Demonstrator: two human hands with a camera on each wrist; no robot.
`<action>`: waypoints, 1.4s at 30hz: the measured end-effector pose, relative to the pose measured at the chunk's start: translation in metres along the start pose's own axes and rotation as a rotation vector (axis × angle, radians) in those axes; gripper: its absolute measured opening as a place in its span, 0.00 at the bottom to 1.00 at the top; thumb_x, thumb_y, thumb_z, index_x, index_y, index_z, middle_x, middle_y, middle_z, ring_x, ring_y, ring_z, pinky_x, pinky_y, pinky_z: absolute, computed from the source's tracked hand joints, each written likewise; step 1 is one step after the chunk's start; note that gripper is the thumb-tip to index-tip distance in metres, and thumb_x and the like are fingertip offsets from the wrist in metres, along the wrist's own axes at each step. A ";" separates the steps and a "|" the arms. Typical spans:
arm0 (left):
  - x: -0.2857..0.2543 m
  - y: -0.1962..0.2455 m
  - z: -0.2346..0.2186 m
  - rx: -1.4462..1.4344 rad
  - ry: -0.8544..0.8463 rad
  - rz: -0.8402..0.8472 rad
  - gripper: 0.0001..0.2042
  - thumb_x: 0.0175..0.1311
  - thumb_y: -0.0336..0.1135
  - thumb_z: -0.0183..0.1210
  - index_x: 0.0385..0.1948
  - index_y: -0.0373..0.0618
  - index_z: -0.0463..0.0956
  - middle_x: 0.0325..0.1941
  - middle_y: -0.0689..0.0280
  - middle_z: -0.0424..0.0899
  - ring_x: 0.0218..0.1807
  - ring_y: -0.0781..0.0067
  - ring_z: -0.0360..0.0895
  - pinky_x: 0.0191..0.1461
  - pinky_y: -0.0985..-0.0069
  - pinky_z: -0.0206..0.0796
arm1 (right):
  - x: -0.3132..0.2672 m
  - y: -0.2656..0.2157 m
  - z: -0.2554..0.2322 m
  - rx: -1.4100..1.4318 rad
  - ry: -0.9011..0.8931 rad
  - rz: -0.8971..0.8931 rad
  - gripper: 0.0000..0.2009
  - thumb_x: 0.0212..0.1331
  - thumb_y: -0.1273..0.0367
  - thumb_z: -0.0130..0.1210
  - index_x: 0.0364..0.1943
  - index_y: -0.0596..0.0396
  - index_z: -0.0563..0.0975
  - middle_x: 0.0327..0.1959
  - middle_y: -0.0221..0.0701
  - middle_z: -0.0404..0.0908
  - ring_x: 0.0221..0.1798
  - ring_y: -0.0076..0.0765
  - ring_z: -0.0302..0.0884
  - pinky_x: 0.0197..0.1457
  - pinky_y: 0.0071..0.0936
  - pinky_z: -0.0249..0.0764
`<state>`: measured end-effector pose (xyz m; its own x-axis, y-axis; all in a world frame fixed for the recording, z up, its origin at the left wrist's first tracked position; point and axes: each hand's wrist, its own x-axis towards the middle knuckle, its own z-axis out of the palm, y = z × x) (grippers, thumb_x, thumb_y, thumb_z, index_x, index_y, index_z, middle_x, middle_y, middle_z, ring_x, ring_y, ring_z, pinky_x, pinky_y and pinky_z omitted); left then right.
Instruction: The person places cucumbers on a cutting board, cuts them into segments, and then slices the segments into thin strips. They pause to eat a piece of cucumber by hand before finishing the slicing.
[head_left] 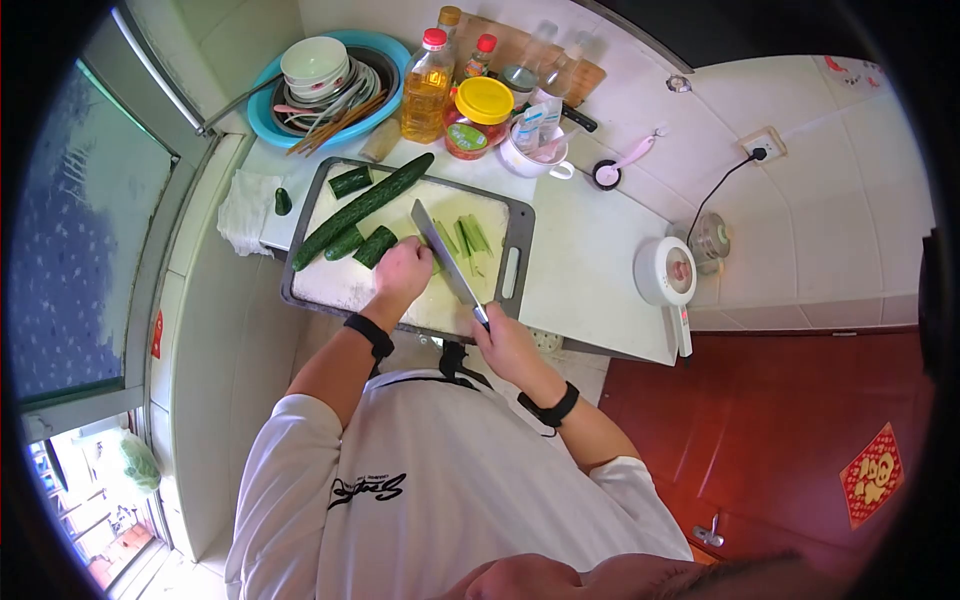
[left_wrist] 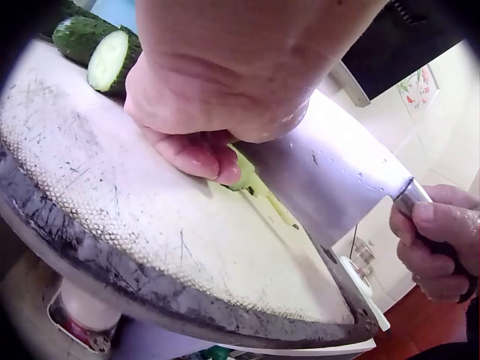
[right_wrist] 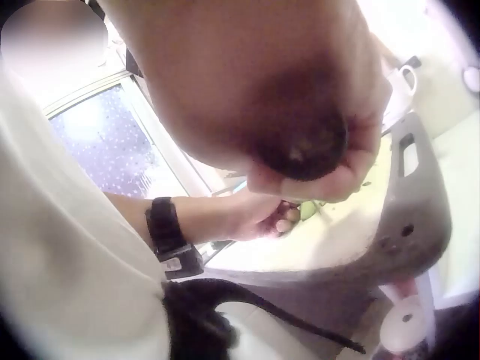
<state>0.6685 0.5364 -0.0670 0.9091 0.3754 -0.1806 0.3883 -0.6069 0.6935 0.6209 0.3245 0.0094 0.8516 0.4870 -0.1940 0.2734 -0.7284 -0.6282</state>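
Observation:
My right hand (head_left: 508, 345) grips the dark handle of a broad-bladed kitchen knife (head_left: 447, 250). The blade stands on edge just right of my left hand (head_left: 405, 268). Under its curled fingers, the left hand holds a pale green cucumber piece (left_wrist: 244, 171) against the grey-rimmed cutting board (head_left: 520, 225), close to the blade. Cut cucumber sticks (head_left: 472, 235) lie right of the knife. Left of it are a long whole cucumber (head_left: 365, 208) and several chunks, one cucumber chunk (head_left: 376, 247) right beside the left hand. In the right wrist view, my right hand hides the blade.
Behind the board stand a blue basin (head_left: 262, 115) with bowls and chopsticks, an oil bottle (head_left: 427, 95), a yellow-lidded jar (head_left: 484, 100) and a white cup (head_left: 520, 158). A cucumber end (head_left: 283, 202) lies left of the board. A white electric pot (head_left: 655, 272) sits at the counter's right end.

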 end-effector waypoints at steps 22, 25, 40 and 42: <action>0.006 -0.001 -0.002 0.107 -0.134 -0.043 0.19 0.68 0.49 0.50 0.28 0.42 0.79 0.31 0.51 0.84 0.38 0.45 0.82 0.43 0.53 0.74 | 0.033 0.013 0.015 0.035 0.088 0.009 0.14 0.67 0.61 0.50 0.40 0.60 0.67 0.23 0.51 0.78 0.28 0.62 0.78 0.31 0.55 0.72; 0.000 0.003 0.001 0.168 -0.008 0.042 0.19 0.67 0.49 0.50 0.29 0.43 0.80 0.32 0.51 0.84 0.39 0.45 0.82 0.44 0.53 0.74 | 0.017 0.001 0.006 -0.005 0.070 0.009 0.14 0.68 0.61 0.50 0.40 0.60 0.67 0.23 0.51 0.78 0.28 0.62 0.78 0.31 0.54 0.72; 0.001 0.000 -0.007 0.053 -0.151 -0.043 0.16 0.66 0.45 0.50 0.32 0.42 0.81 0.35 0.50 0.85 0.42 0.45 0.82 0.48 0.54 0.74 | 0.026 0.001 0.019 -0.004 0.047 0.014 0.13 0.68 0.62 0.50 0.41 0.60 0.67 0.24 0.52 0.78 0.30 0.63 0.78 0.32 0.54 0.71; 0.001 -0.009 -0.003 0.053 -0.116 -0.028 0.16 0.66 0.45 0.50 0.32 0.42 0.81 0.35 0.50 0.85 0.42 0.45 0.82 0.48 0.54 0.74 | 0.032 0.000 0.019 0.015 0.047 0.042 0.13 0.68 0.63 0.50 0.40 0.60 0.67 0.26 0.53 0.78 0.32 0.63 0.78 0.34 0.53 0.71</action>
<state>0.6653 0.5448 -0.0712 0.9078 0.3111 -0.2813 0.4188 -0.6348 0.6493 0.6397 0.3489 -0.0115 0.8822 0.4330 -0.1849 0.2308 -0.7400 -0.6317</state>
